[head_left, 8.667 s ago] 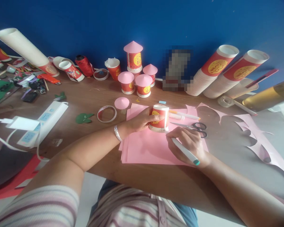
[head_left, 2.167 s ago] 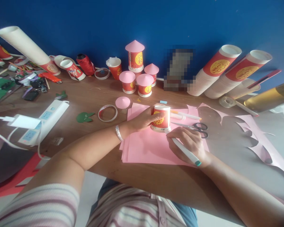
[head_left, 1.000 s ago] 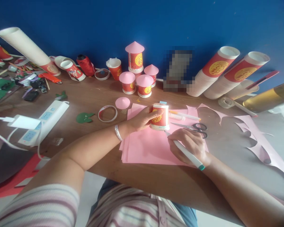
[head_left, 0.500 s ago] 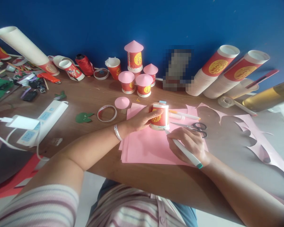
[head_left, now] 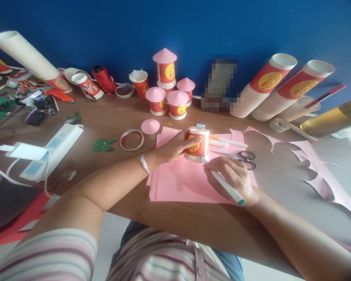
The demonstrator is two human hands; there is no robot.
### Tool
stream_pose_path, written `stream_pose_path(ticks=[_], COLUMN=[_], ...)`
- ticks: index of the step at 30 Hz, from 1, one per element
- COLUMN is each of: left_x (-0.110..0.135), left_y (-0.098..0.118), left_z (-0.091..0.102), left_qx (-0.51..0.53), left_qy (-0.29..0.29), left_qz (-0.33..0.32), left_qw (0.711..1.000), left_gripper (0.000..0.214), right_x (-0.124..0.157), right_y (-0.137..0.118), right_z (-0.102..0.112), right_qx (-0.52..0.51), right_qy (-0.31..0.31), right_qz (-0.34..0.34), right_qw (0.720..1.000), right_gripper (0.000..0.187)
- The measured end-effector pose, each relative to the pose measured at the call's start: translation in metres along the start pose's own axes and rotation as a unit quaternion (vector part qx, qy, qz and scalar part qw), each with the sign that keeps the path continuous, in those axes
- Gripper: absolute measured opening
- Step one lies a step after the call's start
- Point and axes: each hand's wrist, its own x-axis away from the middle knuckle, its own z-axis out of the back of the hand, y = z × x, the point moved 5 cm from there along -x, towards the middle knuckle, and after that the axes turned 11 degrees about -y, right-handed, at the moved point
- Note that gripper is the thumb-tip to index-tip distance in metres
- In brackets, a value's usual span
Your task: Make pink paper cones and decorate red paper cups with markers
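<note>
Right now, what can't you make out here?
All in the head view:
Left hand: some fingers hidden by the red cup it holds.
Green-ended pen: whether its tip touches the cup, too small and blurred.
Gold cylinder: one end cut off by the right edge.

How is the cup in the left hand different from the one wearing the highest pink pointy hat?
The held cup has no hat; the hatted cup wears a pink cone. The held cup is gripped by the left hand, but no hand touches the hatted cup. The held cup is closer; the hatted cup is back by the blue wall. Both are red with yellow pictures and pale bottom bands.
</note>
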Motion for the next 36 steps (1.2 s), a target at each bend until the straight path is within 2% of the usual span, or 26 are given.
stream_pose_path(ticks=[7, 15, 27, 36], left_x=[-0.0016, -0.0008, -0.0023, -0.0004], left_y=[-0.0037, -0.0037, -0.0037, -0.0007], left_z=[0.0019, 0.0029, 0.0027, 0.0006], left_qx=[0.009, 0.001, 0.05, 0.032], left_qy=[-0.003, -0.012, 0.004, 0.012], left_qz=[-0.006, 0.001, -0.002, 0.004], left_qw=[1.0, 1.0, 0.999, 0.999], left_gripper=[0.052, 0.051, 0.048, 0.048], right_x=[0.0006, -0.0034, -0.0022, -0.0033], right_y=[0.0024, -0.0012, -0.002, -0.0021], right_z=[-0.0021, 0.005, 0.0032, 0.0058], right_qx=[0.007, 0.007, -0.005, 0.01], right_qy=[0.001, 0.005, 0.001, -0.001], right_qz=[-0.001, 0.002, 0.004, -0.003], right_qw=[1.0, 1.0, 1.0, 1.0], right_gripper=[0.018, 0.02, 0.02, 0.02])
